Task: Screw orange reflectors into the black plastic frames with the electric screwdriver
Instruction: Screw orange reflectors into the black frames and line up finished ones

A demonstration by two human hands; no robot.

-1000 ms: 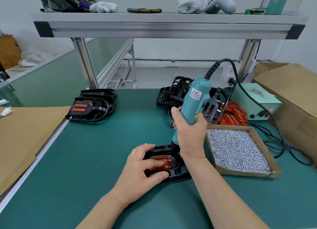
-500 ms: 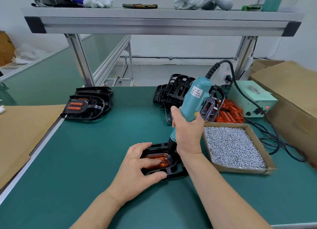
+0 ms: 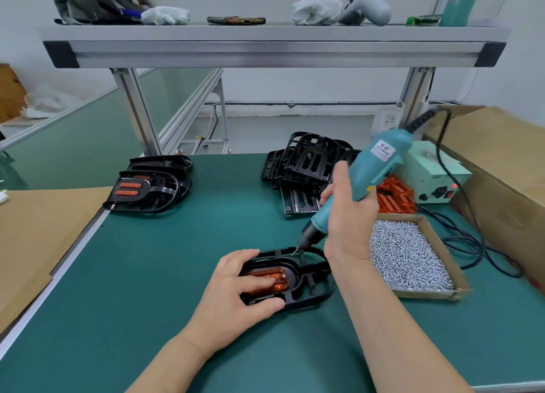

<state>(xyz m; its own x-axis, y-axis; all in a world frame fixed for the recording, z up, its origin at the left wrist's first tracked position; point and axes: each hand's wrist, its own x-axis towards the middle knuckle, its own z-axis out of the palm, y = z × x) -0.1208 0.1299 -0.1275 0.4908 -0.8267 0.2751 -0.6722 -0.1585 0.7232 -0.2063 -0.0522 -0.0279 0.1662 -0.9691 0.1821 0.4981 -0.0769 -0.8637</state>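
Note:
A black plastic frame (image 3: pixel 312 289) lies on the green mat in front of me with orange reflectors (image 3: pixel 280 279) seated in it. My left hand (image 3: pixel 236 292) rests on the frame, fingers pressing on the reflectors and thumb against the near rim. My right hand (image 3: pixel 348 215) grips the teal electric screwdriver (image 3: pixel 374 168), tilted, with its bit tip just above the frame's far rim. Finished frames with reflectors (image 3: pixel 147 186) are stacked at the left. Bare black frames (image 3: pixel 306 162) are piled at the back, with loose orange reflectors (image 3: pixel 395 195) beside them.
A cardboard tray of screws (image 3: pixel 410 254) sits right of the work frame. A green power supply (image 3: pixel 436 180) and its black cables (image 3: pixel 472 245) lie at the right, by a cardboard box (image 3: pixel 507 168). A metal shelf (image 3: pixel 265 44) spans overhead. Cardboard sheet (image 3: pixel 38 230) covers the left.
My right hand has lifted the screwdriver off the reflector and tilted it back to the right. The left hand still holds the frame down.

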